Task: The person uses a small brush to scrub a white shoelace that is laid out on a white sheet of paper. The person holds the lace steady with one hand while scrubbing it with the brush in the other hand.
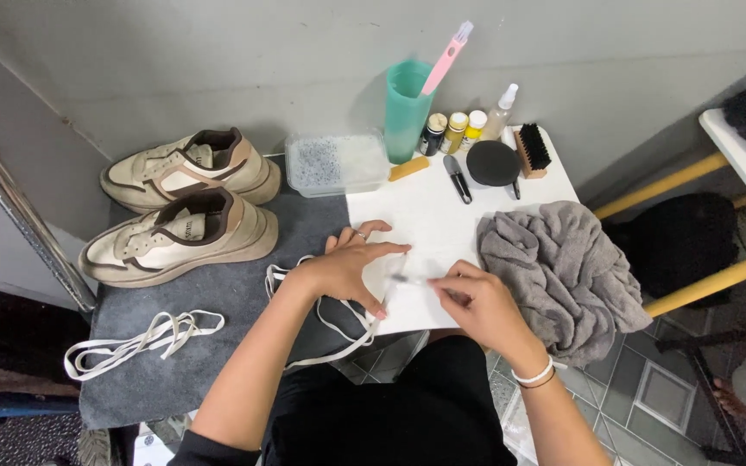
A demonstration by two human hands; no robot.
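Shoelace (351,332), white and flat, trails off the near edge of the bench (218,285) below my left hand (347,267). I judge it light, limp and slippery, best pinched near its tip. My left hand's grip is spread flat on the white sheet (425,216); my right hand (477,302) pinches the lace end. A grey towel (563,267) crowds the right; two sneakers (183,207) sit well apart.

Shoe-cleaning workspace, sneakers (185,203), brush (533,149), polish bottles (454,131)
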